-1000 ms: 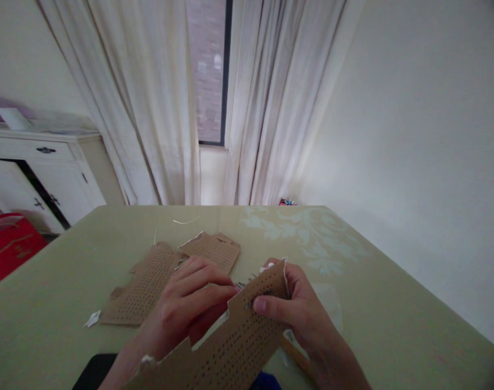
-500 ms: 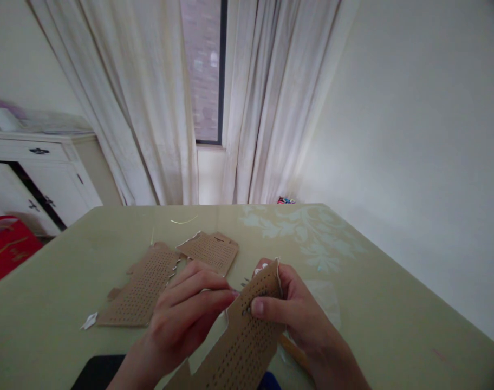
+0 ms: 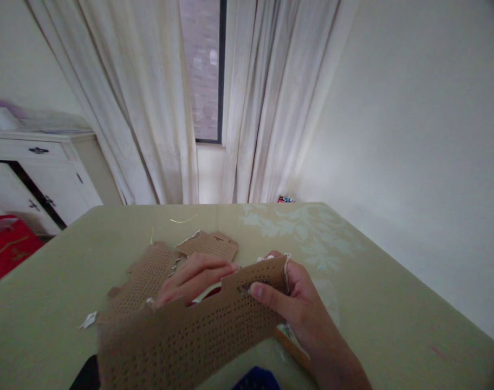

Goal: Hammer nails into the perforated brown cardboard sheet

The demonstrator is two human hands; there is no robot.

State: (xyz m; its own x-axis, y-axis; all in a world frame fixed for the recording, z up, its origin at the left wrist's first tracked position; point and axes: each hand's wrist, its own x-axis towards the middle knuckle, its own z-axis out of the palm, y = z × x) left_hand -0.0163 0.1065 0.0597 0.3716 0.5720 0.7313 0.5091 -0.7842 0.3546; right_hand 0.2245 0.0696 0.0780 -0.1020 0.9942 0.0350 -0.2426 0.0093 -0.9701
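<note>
A long brown perforated cardboard card (image 3: 190,336) is gripped at its right end by my right hand (image 3: 299,298). The thumb presses on its front and the fingers are behind it. Small dark, shiny bits (image 3: 244,290) sit in the holes beside the thumb. White stringy bits show along the card's upper right edge. My left hand (image 3: 198,276) is behind the card, its fingers together and the tips close to the top edge. The card hides its lower part, and what the fingertips hold cannot be made out.
Two more perforated cards, one at left (image 3: 149,276) and one farther back (image 3: 214,245), lie on the green table (image 3: 393,325). A white scrap (image 3: 89,319), a wooden stick (image 3: 293,352), a clear plastic piece (image 3: 328,298) and a blue object (image 3: 257,379) are around.
The card has swung from steeply slanted to nearly level, its lower end going left and now covering part of my left hand. My right hand keeps its hold near the same spot.
</note>
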